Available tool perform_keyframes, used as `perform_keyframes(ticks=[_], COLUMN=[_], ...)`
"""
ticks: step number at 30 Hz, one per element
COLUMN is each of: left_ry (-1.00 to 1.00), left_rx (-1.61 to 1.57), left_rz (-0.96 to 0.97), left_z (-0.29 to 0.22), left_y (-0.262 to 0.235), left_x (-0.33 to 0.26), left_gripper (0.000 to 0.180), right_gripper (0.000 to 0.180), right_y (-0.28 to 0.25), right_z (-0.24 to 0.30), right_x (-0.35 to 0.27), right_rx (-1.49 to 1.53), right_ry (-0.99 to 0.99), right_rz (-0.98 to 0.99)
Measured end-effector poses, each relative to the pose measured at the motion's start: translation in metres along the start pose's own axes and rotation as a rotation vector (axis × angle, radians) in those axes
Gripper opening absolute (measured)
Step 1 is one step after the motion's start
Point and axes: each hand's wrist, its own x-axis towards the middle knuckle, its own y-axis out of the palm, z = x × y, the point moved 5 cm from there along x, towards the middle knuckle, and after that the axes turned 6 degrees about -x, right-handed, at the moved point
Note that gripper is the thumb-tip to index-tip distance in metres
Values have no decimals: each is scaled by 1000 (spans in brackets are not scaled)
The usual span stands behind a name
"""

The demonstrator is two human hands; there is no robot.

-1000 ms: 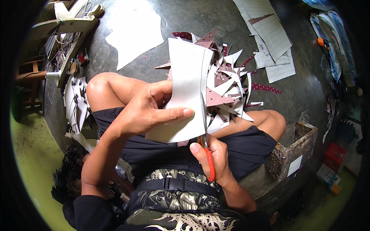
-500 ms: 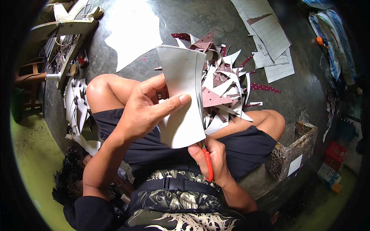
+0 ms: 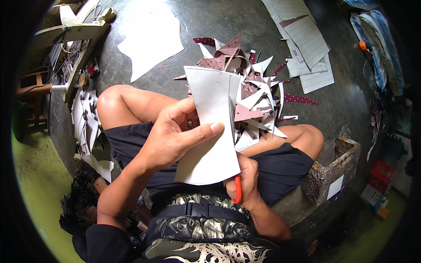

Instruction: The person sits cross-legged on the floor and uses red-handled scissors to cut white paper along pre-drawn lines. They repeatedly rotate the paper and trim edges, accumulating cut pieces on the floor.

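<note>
The white piece (image 3: 211, 160) is thumb-pinched by the left hand (image 3: 173, 131); at its lower-right corner, scissors (image 3: 238, 190) are gripped by the right hand (image 3: 248, 179).

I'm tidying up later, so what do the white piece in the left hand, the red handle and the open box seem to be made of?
White piece: thin card or coated sheeting, smooth with soft sheen; its gentle bend leaves which open.
Red handle: probably smooth plastic, judging by its even, bright colour.
Open box: possibly wood, crusted over; its mottled brown walls look rough and dull.
</note>
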Motion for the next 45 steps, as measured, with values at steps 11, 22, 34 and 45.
perform_keyframes(ticks=[11, 22, 34, 45], left_ry=[89, 17, -83, 306], left_rx=[6, 14, -76, 161], left_rz=[-163, -79, -129, -632], left_z=[1, 19, 32, -83], left_y=[-9, 6, -1, -215], left_x=[9, 5, 10, -118], left_gripper=[27, 32, 31, 62], right_gripper=[23, 36, 31, 38], right_y=[3, 13, -5, -40], right_z=[-1, -24, -29, -61], right_x=[-1, 4, -1, 3], right_rx=[39, 295, 59, 156], right_ry=[-63, 77, 174, 295], right_rz=[8, 29, -236, -325])
